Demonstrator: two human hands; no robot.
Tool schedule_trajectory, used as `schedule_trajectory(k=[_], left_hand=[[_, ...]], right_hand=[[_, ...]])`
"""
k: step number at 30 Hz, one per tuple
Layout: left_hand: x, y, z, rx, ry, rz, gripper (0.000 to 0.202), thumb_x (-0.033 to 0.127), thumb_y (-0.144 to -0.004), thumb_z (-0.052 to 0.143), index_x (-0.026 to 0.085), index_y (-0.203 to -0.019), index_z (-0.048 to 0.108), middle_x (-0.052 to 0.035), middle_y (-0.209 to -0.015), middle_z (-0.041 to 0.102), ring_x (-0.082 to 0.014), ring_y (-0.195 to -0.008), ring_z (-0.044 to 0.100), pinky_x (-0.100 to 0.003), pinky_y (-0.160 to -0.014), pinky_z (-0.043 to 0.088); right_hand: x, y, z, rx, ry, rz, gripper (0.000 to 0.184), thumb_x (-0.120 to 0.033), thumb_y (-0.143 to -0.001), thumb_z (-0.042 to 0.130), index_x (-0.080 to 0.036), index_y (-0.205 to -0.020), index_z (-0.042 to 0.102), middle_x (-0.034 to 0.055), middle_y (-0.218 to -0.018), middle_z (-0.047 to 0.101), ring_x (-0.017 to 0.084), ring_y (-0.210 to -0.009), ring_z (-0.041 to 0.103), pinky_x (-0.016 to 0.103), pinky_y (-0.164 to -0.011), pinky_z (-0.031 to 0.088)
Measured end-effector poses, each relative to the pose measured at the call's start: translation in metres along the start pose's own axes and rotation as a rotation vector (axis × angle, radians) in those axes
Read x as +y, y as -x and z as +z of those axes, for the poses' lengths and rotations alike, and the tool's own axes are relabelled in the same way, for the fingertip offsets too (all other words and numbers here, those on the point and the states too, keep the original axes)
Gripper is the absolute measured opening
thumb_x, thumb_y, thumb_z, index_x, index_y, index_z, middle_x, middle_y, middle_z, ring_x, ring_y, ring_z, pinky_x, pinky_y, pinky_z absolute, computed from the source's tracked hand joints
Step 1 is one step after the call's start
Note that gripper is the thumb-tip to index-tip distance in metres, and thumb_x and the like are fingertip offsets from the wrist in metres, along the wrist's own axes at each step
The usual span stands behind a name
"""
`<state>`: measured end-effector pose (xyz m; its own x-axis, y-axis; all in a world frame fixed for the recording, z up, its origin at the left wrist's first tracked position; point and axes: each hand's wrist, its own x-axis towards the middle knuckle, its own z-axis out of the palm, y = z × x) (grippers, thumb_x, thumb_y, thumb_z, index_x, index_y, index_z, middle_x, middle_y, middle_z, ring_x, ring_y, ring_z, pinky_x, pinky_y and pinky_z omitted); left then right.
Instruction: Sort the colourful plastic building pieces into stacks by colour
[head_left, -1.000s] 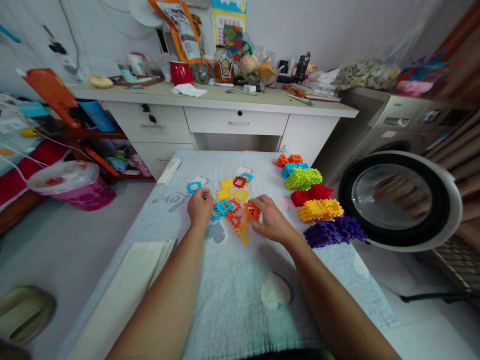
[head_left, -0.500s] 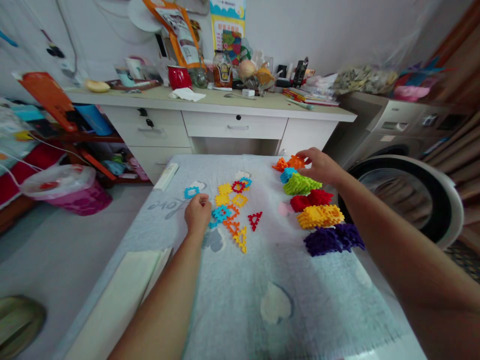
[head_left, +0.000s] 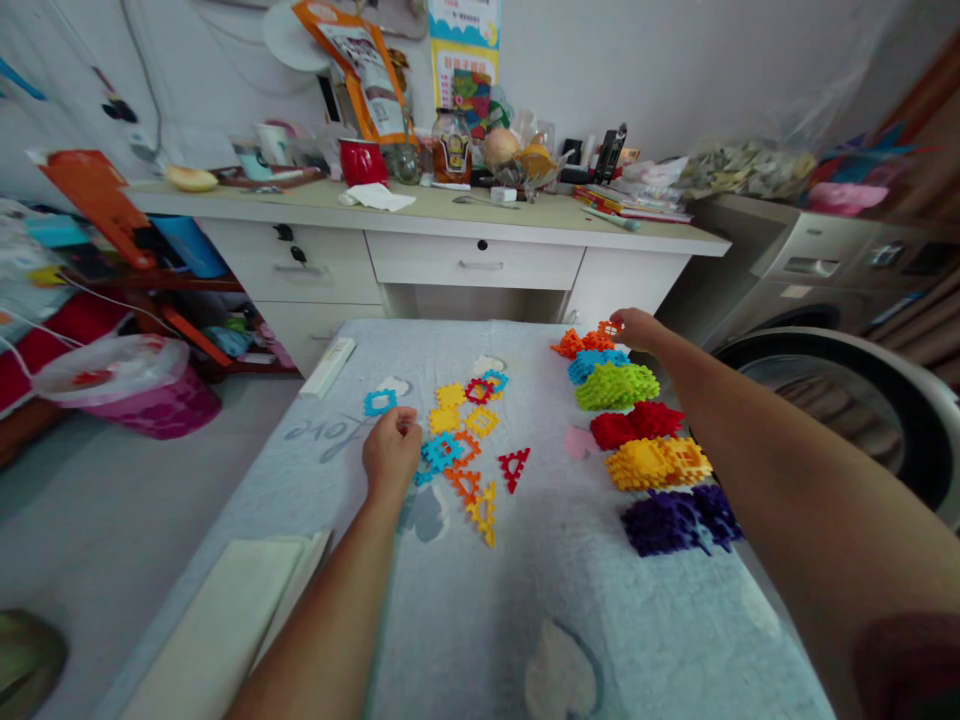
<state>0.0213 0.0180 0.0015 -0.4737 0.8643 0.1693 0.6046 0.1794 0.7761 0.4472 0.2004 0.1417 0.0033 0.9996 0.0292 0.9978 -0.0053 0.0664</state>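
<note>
the right hand [head_left: 636, 326] reaches to the far end of the table [head_left: 465, 620] and pinches an orange piece [head_left: 609, 328] at its fingertips, just above the orange pile [head_left: 576, 344]. behind that pile, towards the person, sit a blue pile [head_left: 596, 362], green pile [head_left: 619, 385], red pile [head_left: 637, 423], yellow pile [head_left: 656, 462] and purple pile [head_left: 675, 520] in a row. the left hand [head_left: 391, 455] rests with fingers curled in (nothing shows inside it), touching the edge of a flat pattern of pieces [head_left: 459, 428]. a red triangle [head_left: 514, 468] lies just beside the pattern.
</note>
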Motion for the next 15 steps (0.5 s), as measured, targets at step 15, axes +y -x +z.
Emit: schedule_trajectory(k=[15], left_hand=[[0.000,0.002,0.000,0.003,-0.010,0.008,0.023,0.023,-0.076,0.055,0.025,-0.095,0.069,-0.0012,-0.091,0.073,-0.0190,-0.084,0.068,-0.030,-0.083,0.051]], right_hand=[[0.000,-0.029,0.028,-0.065,0.018,-0.004,0.054,-0.003,-0.078,0.059,-0.010,-0.131,0.066,0.0184,-0.128,0.065,0.024,-0.103,0.065,0.030,-0.087,0.050]])
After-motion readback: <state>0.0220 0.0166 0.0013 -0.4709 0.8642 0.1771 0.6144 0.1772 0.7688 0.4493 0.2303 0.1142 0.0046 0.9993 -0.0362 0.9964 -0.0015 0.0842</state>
